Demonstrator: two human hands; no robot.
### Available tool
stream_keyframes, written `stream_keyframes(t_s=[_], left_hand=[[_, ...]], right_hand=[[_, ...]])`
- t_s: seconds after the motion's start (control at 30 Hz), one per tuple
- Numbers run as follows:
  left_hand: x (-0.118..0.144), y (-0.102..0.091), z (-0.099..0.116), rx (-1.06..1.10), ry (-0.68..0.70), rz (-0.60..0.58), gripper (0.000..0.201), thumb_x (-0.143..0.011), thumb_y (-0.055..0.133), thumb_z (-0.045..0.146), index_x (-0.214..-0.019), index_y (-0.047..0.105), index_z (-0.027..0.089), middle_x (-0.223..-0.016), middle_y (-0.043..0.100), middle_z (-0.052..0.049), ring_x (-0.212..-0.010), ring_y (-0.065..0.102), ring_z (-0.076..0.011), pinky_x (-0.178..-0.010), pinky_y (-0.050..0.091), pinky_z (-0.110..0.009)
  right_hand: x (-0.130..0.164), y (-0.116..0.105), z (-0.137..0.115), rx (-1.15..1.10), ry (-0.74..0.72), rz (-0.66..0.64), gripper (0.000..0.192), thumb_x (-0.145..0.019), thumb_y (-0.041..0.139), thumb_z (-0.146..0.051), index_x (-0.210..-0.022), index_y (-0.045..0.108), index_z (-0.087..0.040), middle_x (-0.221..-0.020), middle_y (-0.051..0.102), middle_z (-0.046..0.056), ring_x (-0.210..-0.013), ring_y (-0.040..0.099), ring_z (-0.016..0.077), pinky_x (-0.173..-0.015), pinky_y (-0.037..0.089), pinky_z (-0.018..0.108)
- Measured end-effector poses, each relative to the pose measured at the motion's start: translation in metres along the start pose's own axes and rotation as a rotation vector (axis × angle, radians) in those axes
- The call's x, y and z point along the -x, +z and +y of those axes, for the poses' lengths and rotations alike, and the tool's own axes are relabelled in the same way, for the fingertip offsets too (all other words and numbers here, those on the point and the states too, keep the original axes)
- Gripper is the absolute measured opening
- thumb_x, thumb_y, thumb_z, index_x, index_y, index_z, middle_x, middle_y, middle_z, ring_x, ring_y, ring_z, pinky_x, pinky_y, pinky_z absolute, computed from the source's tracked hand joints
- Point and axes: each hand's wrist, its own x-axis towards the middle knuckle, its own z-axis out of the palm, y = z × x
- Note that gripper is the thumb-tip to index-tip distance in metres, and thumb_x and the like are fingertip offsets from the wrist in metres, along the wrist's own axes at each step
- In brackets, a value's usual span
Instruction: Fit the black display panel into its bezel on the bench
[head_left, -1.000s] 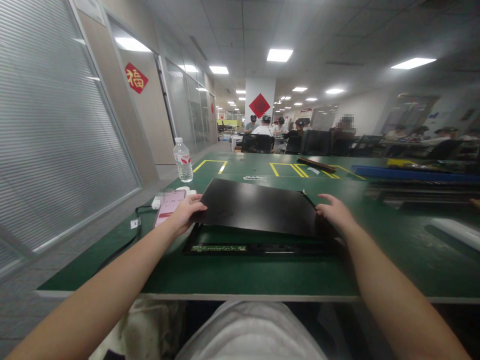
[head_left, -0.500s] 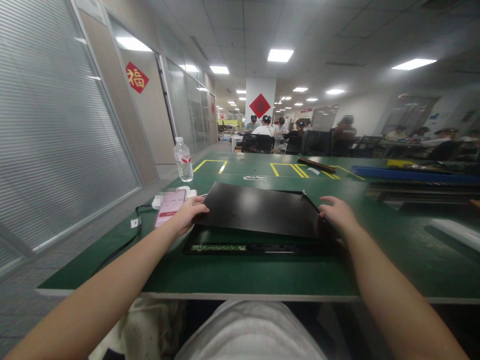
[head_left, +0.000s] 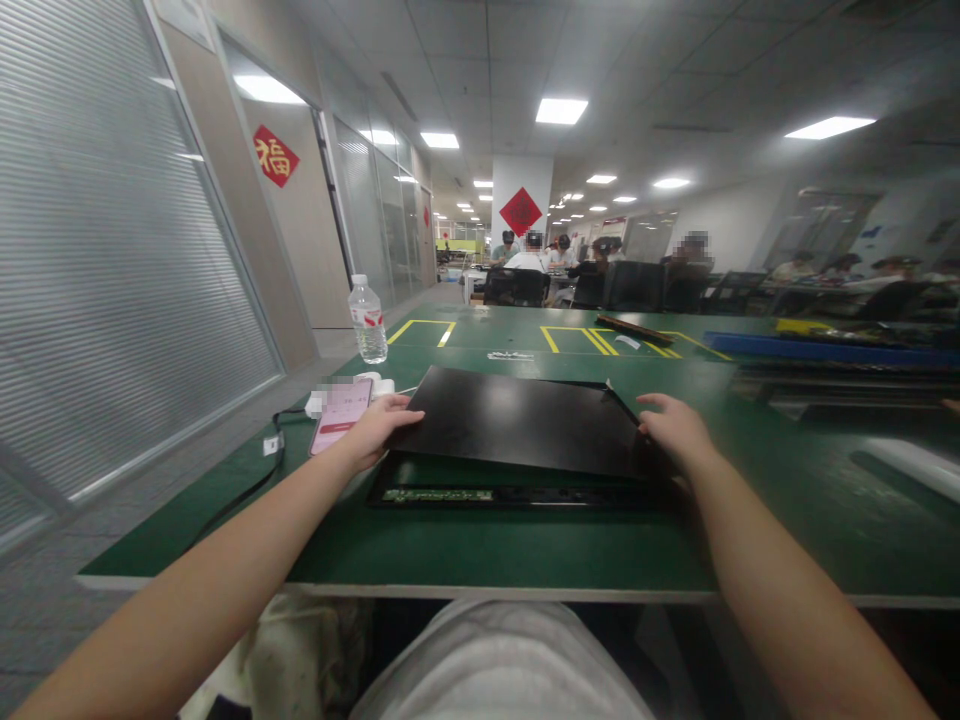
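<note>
Both hands grip a black display panel point(head_left: 525, 420) by its side edges — left hand point(head_left: 375, 428) and right hand point(head_left: 679, 430), fingers curled over the rim — its near edge raised above the black frame point(head_left: 517, 495) on the green table point(head_left: 487, 550). The step in hand looks like seating it; that calls for level, aligned lowering.

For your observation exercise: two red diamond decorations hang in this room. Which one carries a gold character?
The red diamond on the left wall shows a gold character; the one on the white pillar looks plain dark red from here.
</note>
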Motion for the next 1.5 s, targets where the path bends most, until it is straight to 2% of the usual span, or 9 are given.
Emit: stream_keyframes(t_s=[0.17,0.4,0.63,0.8,1.13,1.5], left_hand=[[-0.0003,0.0000,-0.0021,-0.026,0.006,0.023,0.040,-0.051,0.085,0.008,-0.082,0.061,0.017,-0.077,0.075,-0.004,-0.063,0.071,-0.0205,-0.054,0.055,-0.028],[-0.0003,0.0014,-0.0023,-0.050,0.002,0.027,0.044,-0.050,0.087,0.008,-0.082,0.059,0.018,-0.072,0.074,-0.002,-0.061,0.071,-0.0198,-0.053,0.055,-0.027],[-0.0027,0.0004,-0.0027,-0.031,-0.008,0.010,0.037,-0.053,0.083,0.005,-0.082,0.063,0.017,-0.068,0.073,-0.003,-0.062,0.071,-0.0208,-0.055,0.057,-0.027],[-0.0031,-0.0003,-0.0026,-0.027,-0.015,0.024,0.038,-0.055,0.082,0.005,-0.085,0.062,0.016,-0.072,0.074,-0.003,-0.062,0.071,-0.0185,-0.057,0.057,-0.026],[-0.0018,0.0007,-0.0023,-0.074,-0.016,0.023,0.042,-0.052,0.083,0.008,-0.086,0.059,0.016,-0.072,0.074,-0.002,-0.060,0.070,-0.0165,-0.053,0.054,-0.024],[-0.0023,-0.0028,-0.0037,-0.209,0.005,-0.006,0.043,-0.052,0.086,0.018,-0.085,0.059,0.017,-0.071,0.073,-0.002,-0.063,0.070,-0.0191,-0.058,0.054,-0.028]], right_hand=[[-0.0005,0.0001,0.0006,0.006,0.009,-0.007,0.047,-0.071,0.059,-0.023,-0.117,0.072,-0.024,-0.075,0.073,0.005,-0.079,0.068,0.0255,-0.068,0.047,0.033],[0.0022,-0.0015,-0.0022,0.004,0.032,-0.029,0.046,-0.073,0.058,-0.023,-0.118,0.071,-0.025,-0.080,0.074,0.005,-0.079,0.068,0.0246,-0.071,0.047,0.033],[0.0037,-0.0008,-0.0041,0.051,-0.047,-0.014,0.045,-0.077,0.055,-0.023,-0.119,0.071,-0.024,-0.078,0.073,0.006,-0.081,0.067,0.0252,-0.074,0.048,0.034],[0.0037,-0.0004,-0.0043,0.094,-0.084,-0.024,0.045,-0.079,0.054,-0.025,-0.121,0.071,-0.023,-0.081,0.074,0.006,-0.080,0.067,0.0239,-0.075,0.049,0.032],[0.0036,-0.0012,-0.0046,0.123,-0.059,-0.036,0.045,-0.078,0.054,-0.028,-0.119,0.072,-0.024,-0.082,0.074,0.006,-0.077,0.067,0.0222,-0.072,0.049,0.030],[0.0045,-0.0011,-0.0059,0.142,-0.050,-0.033,0.040,-0.079,0.056,-0.034,-0.113,0.075,-0.025,-0.082,0.074,0.006,-0.082,0.068,0.0234,-0.073,0.048,0.031]])
